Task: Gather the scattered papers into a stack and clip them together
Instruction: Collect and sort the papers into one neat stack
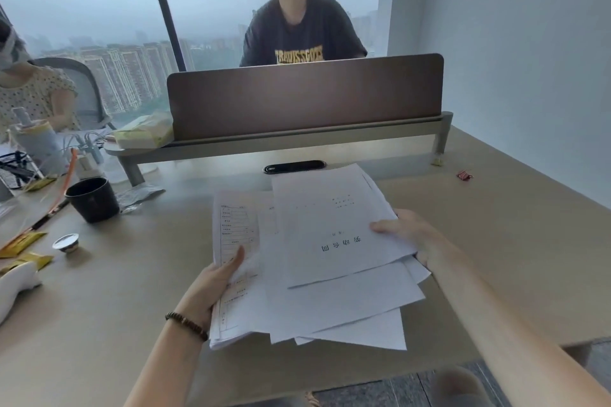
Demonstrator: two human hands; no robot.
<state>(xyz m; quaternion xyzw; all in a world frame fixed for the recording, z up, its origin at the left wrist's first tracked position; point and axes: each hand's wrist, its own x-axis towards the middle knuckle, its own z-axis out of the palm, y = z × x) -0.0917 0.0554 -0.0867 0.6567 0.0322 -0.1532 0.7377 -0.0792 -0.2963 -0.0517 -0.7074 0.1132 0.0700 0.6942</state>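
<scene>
You are holding the messy papers point(330, 274) with your left hand point(211, 284) and right hand point(413, 238) pinching the sides, so next square them, then reach the far clip point(464, 175).

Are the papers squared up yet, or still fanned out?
Fanned out: the papers overlap askew, corners jutting, held between left hand and right hand.

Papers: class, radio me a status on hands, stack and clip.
Left hand and right hand both gripping papers. Sheets gathered but askew, unclipped. Pink binder clip lies far right on desk, untouched. Nothing blocking.
</scene>
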